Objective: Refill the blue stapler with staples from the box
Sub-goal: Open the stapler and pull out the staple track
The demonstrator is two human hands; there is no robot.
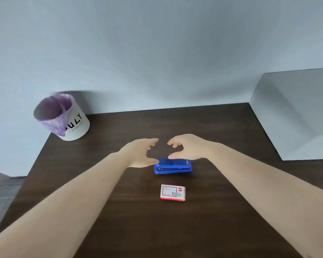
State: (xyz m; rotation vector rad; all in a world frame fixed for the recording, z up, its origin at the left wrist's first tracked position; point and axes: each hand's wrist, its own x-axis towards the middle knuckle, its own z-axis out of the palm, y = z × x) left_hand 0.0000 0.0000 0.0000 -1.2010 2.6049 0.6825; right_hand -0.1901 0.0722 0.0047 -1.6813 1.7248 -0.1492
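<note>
The blue stapler [172, 167] lies closed on the dark wooden table [119, 211], lengthwise left to right. In front of it, nearer to me, rests the small white and red staple box [172, 192], closed and flat. My left hand [140, 153] hovers at the stapler's left end, fingers spread, thumb near its edge. Over the stapler's far side and right part hangs my right hand [186, 148], fingers curled apart, holding nothing. Both hands partly hide the stapler's back edge.
A white bin [63, 118] with a purple liner stands at the table's far left corner. A grey-white block [295, 112] rises along the right edge. A pale wall runs behind the table. The floor shows at the left.
</note>
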